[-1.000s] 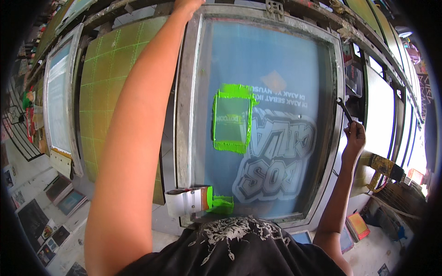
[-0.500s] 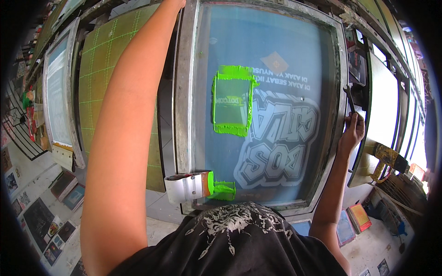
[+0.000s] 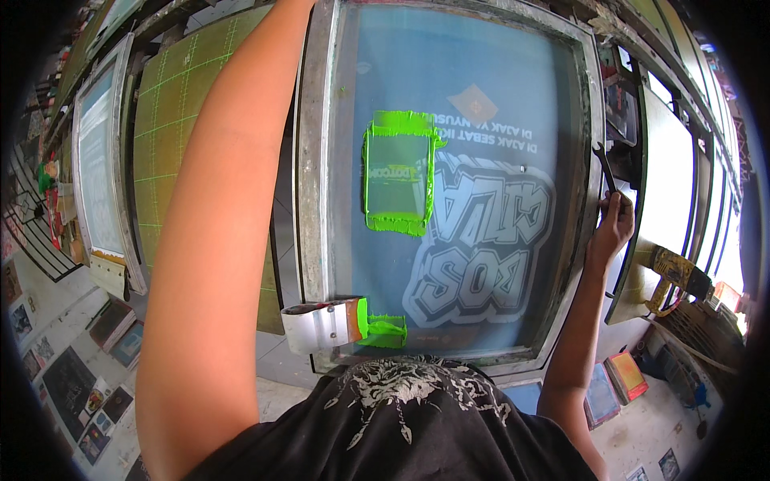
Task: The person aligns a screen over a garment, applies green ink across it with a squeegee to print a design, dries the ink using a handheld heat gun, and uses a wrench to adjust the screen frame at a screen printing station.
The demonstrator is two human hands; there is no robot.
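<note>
A large screen-printing frame with blue mesh lies in front of me. Bright green ink borders a rectangular patch left of the mesh's middle. Resting at its near left corner is a squeegee with a pale handle, its brown blade coated in green ink. My left arm stretches along the frame's left side, and its hand is cut off by the top edge of the picture. Beside the frame's right rail, my right hand is closed around a dark open-ended wrench, its jaw pointing away from me.
Greenish boards with grid lines and another framed screen stand to the left. White flat boards and a yellow-and-black heat gun lie on the right. Small framed screens rest on the floor near my right elbow.
The screen frame, with the ink and squeegee on it, appears slightly further left in view. My right hand keeps its grip on the wrench, hardly moving.
</note>
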